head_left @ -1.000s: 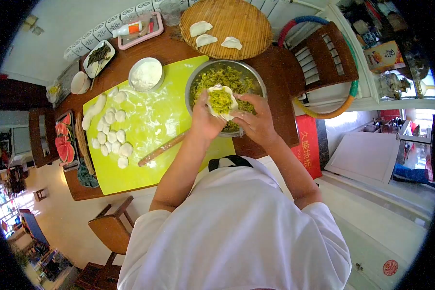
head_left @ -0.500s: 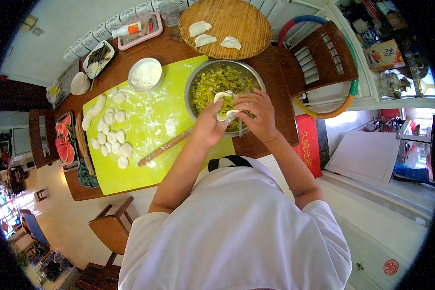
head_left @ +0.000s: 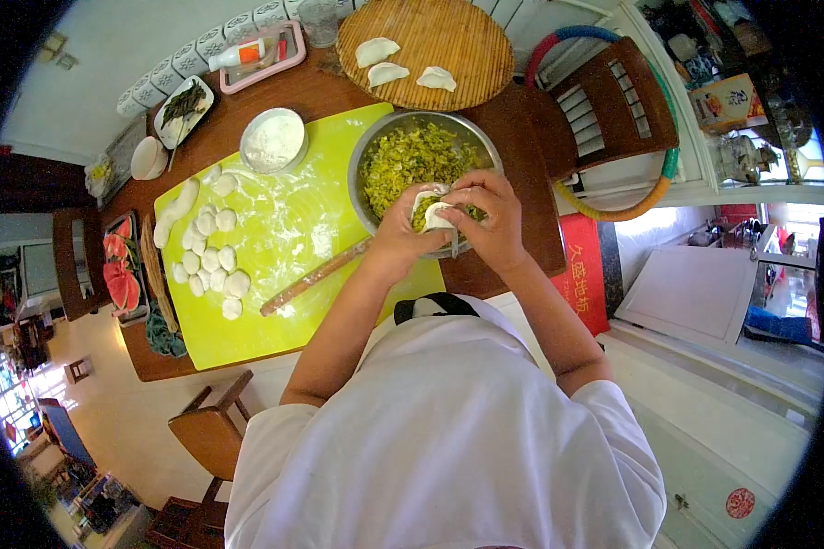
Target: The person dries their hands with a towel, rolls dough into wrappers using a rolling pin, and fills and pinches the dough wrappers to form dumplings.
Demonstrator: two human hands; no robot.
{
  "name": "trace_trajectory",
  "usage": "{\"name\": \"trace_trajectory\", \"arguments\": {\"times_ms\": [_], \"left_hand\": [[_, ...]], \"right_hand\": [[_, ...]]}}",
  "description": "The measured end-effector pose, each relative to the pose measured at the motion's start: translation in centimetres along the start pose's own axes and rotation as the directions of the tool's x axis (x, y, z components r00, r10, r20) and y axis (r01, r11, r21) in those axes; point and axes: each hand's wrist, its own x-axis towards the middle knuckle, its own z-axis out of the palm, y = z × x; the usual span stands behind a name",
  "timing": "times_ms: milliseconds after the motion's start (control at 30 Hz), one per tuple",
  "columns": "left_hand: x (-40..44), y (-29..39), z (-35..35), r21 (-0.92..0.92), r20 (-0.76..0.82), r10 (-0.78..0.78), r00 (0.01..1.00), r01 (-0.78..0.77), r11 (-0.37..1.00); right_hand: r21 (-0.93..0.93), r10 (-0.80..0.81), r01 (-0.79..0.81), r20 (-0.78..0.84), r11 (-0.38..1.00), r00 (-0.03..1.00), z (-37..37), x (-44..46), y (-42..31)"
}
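Between my two hands is a dumpling wrapper, a white dough round folding up around green filling. My left hand cups it from the left, thumb along the near side. My right hand pinches its edge from the right. Both are over the near side of a steel bowl, which holds chopped yellow-green filling. A rolling pin lies on the lime-green mat, its far end close to my left hand. Fingers hide part of the wrapper.
Several dough pieces and a dough roll lie on the mat's left, below a bowl of flour. A round woven tray at the back carries three dumplings. A chair stands right of the table.
The wrapper has gone from a wide, open curve to a more closed fold around the filling. My hands have drawn closer together, with my right fingers now at its edge.
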Motion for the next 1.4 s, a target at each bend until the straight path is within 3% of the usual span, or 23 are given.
{"name": "trace_trajectory", "arguments": {"times_ms": [67,300,367,400,467,600,800,867,900,967,1000,1067,1167,1300,1400], "left_hand": [[0.0,0.4,-0.2,0.173,-0.03,-0.021,0.999,0.026,0.985],[0.1,0.5,-0.5,0.274,0.021,0.009,1.0,-0.014,0.962],[0.1,0.1,-0.5,0.315,0.03,0.158,0.987,-0.159,0.936],[0.1,0.3,-0.4,0.314,0.03,0.157,0.987,-0.158,0.936],[0.0,0.8,-0.2,0.24,0.003,0.115,0.993,-0.112,0.964],[0.1,0.3,-0.5,0.321,0.049,0.109,0.993,-0.119,0.94],[-0.2,0.1,-0.3,0.391,0.007,0.07,0.998,-0.067,0.918],[-0.1,0.0,-0.6,0.216,-0.012,-0.1,0.995,0.1,0.971],[-0.1,0.1,-0.5,0.216,-0.012,-0.101,0.995,0.101,0.971],[0.0,0.3,-0.3,0.021,-0.032,-0.035,0.999,0.035,0.999],[-0.1,0.3,-0.4,0.022,-0.031,-0.034,0.999,0.035,0.999],[-0.2,0.1,-0.6,-0.186,-0.03,-0.041,0.999,0.035,0.982],[0.1,0.2,-0.6,-0.277,0.029,0.002,1.0,0.006,0.961],[0.0,0.6,-0.5,-0.252,0.063,0.007,0.998,0.009,0.968],[-0.2,0.7,-0.5,-0.229,0.083,0.038,0.996,-0.018,0.973]], "right_hand": [[0.03,0.04,-0.04,0.018,0.999,0.999,-0.1,0.1,-0.2],[0.021,0.14,-0.14,-0.01,0.99,0.99,0.1,0.7,-1.4],[0.014,0.136,-0.135,-0.014,0.991,0.991,0.1,0.8,-1.7],[0.013,0.137,-0.137,-0.014,0.991,0.991,0.1,0.9,-1.6],[-0.014,-0.039,0.04,0.065,0.999,0.997,0.0,1.1,-1.2],[0.026,-0.076,0.073,0.116,0.997,0.99,-0.1,0.9,-0.5],[-0.072,-0.122,0.129,0.09,0.989,0.988,-0.1,0.4,-0.4],[-0.092,-0.13,0.135,0.058,0.987,0.99,-0.3,0.4,-0.7],[-0.092,-0.13,0.135,0.058,0.987,0.99,-0.5,0.5,-1.2],[-0.074,-0.041,0.035,-0.089,0.997,0.995,-0.8,0.7,-2.1],[-0.074,-0.042,0.035,-0.09,0.997,0.995,-0.8,0.6,-1.8],[-0.089,-0.138,0.128,-0.109,0.988,0.984,-0.9,0.0,-0.9],[-0.063,-0.154,0.15,-0.065,0.987,0.986,-0.9,-0.2,-0.8],[-0.039,-0.176,0.174,-0.044,0.984,0.983,-0.5,-0.6,-0.4],[0.044,-0.055,0.056,-0.024,0.997,0.998,-0.4,-0.8,-0.6]]}}
